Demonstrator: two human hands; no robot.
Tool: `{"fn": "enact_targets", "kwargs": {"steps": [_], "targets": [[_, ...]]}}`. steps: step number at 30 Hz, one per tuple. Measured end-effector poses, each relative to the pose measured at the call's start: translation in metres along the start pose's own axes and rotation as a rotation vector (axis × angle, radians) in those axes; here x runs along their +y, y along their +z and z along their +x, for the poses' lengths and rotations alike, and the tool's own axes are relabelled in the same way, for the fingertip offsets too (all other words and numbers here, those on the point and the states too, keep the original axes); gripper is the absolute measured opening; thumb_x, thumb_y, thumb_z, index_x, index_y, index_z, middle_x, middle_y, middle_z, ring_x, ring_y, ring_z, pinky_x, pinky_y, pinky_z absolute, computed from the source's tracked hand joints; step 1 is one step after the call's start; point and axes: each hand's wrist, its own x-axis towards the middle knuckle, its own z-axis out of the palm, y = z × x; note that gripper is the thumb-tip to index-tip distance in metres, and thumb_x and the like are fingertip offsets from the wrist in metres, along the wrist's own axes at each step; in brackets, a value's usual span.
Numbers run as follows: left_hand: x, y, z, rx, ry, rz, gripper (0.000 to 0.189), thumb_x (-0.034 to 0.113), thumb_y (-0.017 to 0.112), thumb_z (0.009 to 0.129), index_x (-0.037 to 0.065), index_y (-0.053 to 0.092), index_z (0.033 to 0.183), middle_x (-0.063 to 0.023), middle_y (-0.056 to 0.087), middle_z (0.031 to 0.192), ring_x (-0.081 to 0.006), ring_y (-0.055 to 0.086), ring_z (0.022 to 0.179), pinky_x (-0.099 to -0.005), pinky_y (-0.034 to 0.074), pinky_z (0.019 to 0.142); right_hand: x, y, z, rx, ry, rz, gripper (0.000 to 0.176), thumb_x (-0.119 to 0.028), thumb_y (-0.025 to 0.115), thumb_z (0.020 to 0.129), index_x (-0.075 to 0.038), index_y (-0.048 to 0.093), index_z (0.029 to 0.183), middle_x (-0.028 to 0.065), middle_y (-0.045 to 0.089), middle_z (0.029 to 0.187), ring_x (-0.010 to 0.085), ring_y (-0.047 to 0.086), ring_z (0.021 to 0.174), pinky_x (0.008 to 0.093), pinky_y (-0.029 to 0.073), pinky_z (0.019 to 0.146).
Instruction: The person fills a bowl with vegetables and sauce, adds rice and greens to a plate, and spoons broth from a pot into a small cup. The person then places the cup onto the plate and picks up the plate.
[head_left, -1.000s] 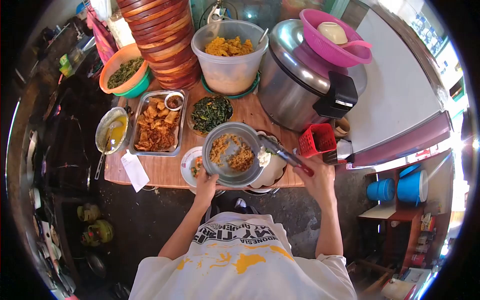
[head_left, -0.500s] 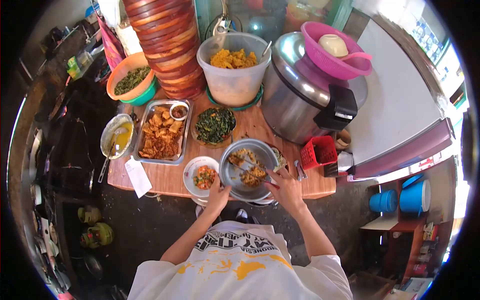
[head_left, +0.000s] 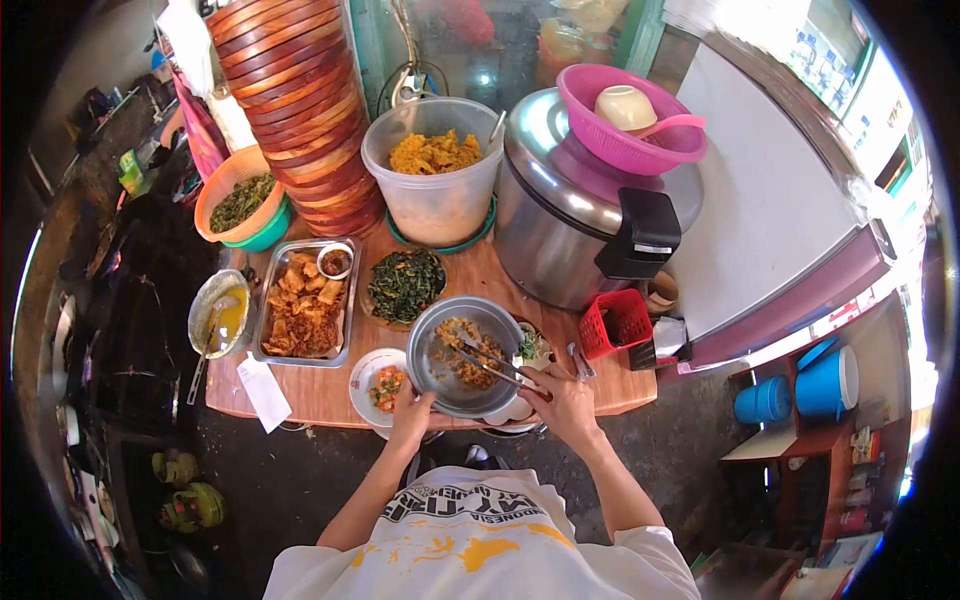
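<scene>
Tongs (head_left: 503, 373) shifted from the gray bowl's (head_left: 432, 372) 2 o'clock rim to inside | Left hand (head_left: 408, 420) gripped rim, 7 o'clock; right hand (head_left: 565, 405) clasped tongs, 4 o'clock | Bowl: wearer's 12 o'clock | Risk: tong pressure against slack rim grip could have spilled crumbly food (head_left: 470, 374)

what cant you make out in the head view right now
All in the head view:
- Left hand: fingertips hidden by the grey bowl.
- Tongs: most of the handle hidden by the right hand.
- Steel cooker: contents hidden by its closed lid.
- Brown stack: top cut off by the upper edge.
- White paper: any writing too small to read.
</scene>
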Motion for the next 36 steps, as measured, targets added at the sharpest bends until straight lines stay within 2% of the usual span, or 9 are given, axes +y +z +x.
{"fn": "enact_targets", "kwargs": {"steps": [3,6,9,10,17,21,28,31,36], "targets": [[-0.014,-0.003,0.009,-0.051,0.031,-0.048,0.04,0.001,0.048,0.083,0.003,0.046,0.122,-0.0077,0.058,0.108,-0.0178,0.06,0.098,-0.0314,0.056,0.075,0.003,0.0,0.001,0.004,0.027,0.043,0.033,-0.026,0.073,0.077,-0.013,0.068,0.107,0.0065,0.059,0.079,0.0223,0.062,0.065,0.0341,0.048,0.059],[0.038,0.011,-0.009,0.005,-0.158,-0.15,0.042,0.002,0.049,0.083,0.005,0.044,0.125,-0.0086,0.055,0.111,-0.0186,0.06,0.097,-0.0323,0.059,0.069,0.007,-0.004,0.003,-0.039,0.1,0.087,0.031,-0.027,0.073,0.077,-0.013,0.069,0.105,0.0071,0.06,0.078,0.0224,0.062,0.064,0.0344,0.048,0.059],[0.007,0.0,0.005,-0.006,-0.005,-0.099,0.045,0.003,0.049,0.084,0.006,0.042,0.128,-0.0099,0.053,0.113,-0.0201,0.061,0.097,-0.0327,0.06,0.066,0.015,-0.014,0.003,-0.016,0.109,0.116,0.032,-0.024,0.073,0.077,-0.013,0.069,0.106,0.0071,0.061,0.077,0.0213,0.062,0.064,0.0336,0.048,0.06],[0.042,0.01,-0.007,0.018,-0.156,-0.169,0.048,0.003,0.049,0.084,0.006,0.039,0.131,-0.0111,0.053,0.114,-0.0219,0.061,0.097,-0.0317,0.06,0.065,0.017,-0.019,0.002,-0.005,0.137,0.148,0.032,-0.023,0.072,0.077,-0.012,0.068,0.108,0.0073,0.063,0.078,0.0205,0.063,0.064,0.0324,0.049,0.061],[0.034,-0.005,-0.005,0.131,-0.142,-0.254,0.051,0.004,0.047,0.086,0.006,0.034,0.135,-0.0137,0.053,0.117,-0.0244,0.063,0.095,-0.0352,0.06,0.071,0.047,-0.041,-0.002,0.103,0.21,-0.022,0.04,-0.026,0.073,0.077,-0.016,0.065,0.115,0.0075,0.067,0.084,0.022,0.064,0.066,0.0321,0.05,0.063],[0.032,-0.014,-0.002,0.147,-0.179,-0.273,0.055,0.004,0.048,0.085,0.007,0.031,0.137,-0.013,0.05,0.121,-0.0242,0.063,0.097,-0.0356,0.06,0.072,0.064,-0.019,-0.001,0.117,0.179,-0.168,0.04,-0.021,0.073,0.075,-0.013,0.066,0.113,0.0092,0.064,0.11,0.031,0.063,0.088,0.0394,0.05,0.074],[0.022,-0.023,-0.004,0.172,-0.172,-0.315,0.058,0.006,0.05,0.084,0.01,0.031,0.139,-0.0113,0.051,0.119,-0.0215,0.063,0.094,-0.0322,0.06,0.068,0.071,0.031,0.003,0.122,0.128,-0.386,0.029,-0.021,0.07,0.075,-0.011,0.066,0.102,0.0111,0.057,0.124,0.0327,0.063,0.088,0.045,0.051,0.071],[0.021,-0.025,-0.007,0.17,-0.149,-0.346,0.058,0.007,0.05,0.084,0.011,0.031,0.139,-0.0107,0.052,0.119,-0.021,0.063,0.094,-0.032,0.06,0.068,0.059,0.029,0.004,0.003,0.279,-0.332,0.033,-0.018,0.071,0.074,-0.009,0.066,0.105,0.016,0.049,0.133,0.0317,0.048,0.12,0.0405,0.048,0.09],[0.025,-0.032,-0.013,0.15,-0.145,-0.305,0.051,0.002,0.046,0.085,0.008,0.034,0.134,-0.0105,0.053,0.12,-0.0251,0.061,0.103,-0.0401,0.059,0.079,0.049,0.015,0.007,-0.003,0.3,-0.318,0.032,-0.018,0.071,0.074,-0.009,0.066,0.105,0.0145,0.05,0.132,0.0319,0.055,0.111,0.0422,0.051,0.084]]}}
